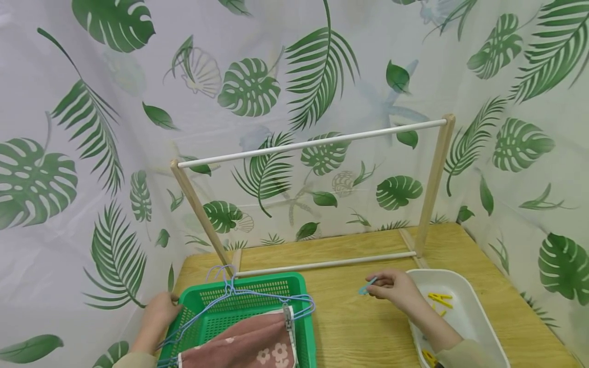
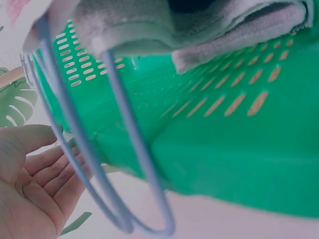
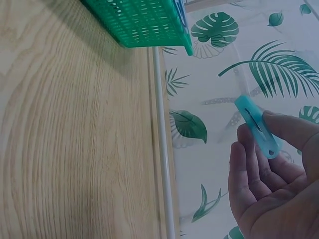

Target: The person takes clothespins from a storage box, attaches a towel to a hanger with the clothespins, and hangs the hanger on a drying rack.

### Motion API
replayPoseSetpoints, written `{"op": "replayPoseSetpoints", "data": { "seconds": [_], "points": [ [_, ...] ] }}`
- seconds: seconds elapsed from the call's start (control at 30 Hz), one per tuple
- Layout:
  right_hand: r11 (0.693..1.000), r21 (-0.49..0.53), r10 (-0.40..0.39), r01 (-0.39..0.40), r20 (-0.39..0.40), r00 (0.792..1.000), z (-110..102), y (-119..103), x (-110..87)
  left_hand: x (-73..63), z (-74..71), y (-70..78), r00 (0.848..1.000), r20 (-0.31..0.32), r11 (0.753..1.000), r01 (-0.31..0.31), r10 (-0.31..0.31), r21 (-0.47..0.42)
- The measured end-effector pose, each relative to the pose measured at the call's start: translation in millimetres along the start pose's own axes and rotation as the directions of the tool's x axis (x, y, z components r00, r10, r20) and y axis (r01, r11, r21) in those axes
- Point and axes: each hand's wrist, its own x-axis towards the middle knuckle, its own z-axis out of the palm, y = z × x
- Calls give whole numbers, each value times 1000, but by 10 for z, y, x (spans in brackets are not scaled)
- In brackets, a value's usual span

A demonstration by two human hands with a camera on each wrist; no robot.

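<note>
Pinching one blue clothespin (image 3: 256,127): right hand (image 1: 392,289) — loose-fingered left hand (image 1: 161,311) touches one basket (image 1: 271,279) at bench's (image 1: 349,327) left edge.

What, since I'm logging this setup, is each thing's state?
Basket: upright
Tray: upright
Yellow clips: lying in tray
Rack: standing
Blue hangers: lying across basket
Cloth: clipped
Grey clip: clamped on cloth
Blue clip: held up
Right hand: pinching blue clip
Left hand: at basket's side

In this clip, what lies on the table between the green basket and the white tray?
In the head view, just bare wooden tabletop between the green basket and the white tray; the right hand, pinching a blue clip, is held over that stretch.
</note>
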Motion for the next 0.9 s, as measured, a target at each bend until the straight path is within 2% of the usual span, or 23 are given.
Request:
{"op": "replayPoseSetpoints", "data": {
  "seconds": [0.1, 0.2, 0.33, 0.47, 0.7, 0.8, 0.9],
  "points": [
    [1000, -4, -1, 2, 14, 1000, 14, 9, 8, 7, -66, 40, 1000, 15, 1000, 14, -14, 4],
    [1000, -13, 8, -8, 18, 1000, 35, 18, 8, 6, -110, 84, 1000, -9, 1000, 2, -3, -4],
    [1000, -22, 19, -19, 13, 1000, 55, 24, 1, -3, -141, 123, 999, -46, 999, -31, 30, -20],
    [1000, -14, 26, -25, 15, 1000, 68, 20, -16, -2, -147, 164, 997, -53, 998, -57, 56, -15],
    [1000, -7, 24, -24, 23, 999, 70, 42, -26, -47, -147, 325, 991, -74, 993, -115, 114, -16],
    [1000, -2, 26, -26, 19, 999, 78, 44, -34, -53, -132, 362, 989, -63, 991, -132, 131, -10],
    [1000, -3, 20, -20, 19, 1000, 86, 44, -37, -43, -107, 382, 992, -37, 993, -120, 120, -8]
  ]
}}
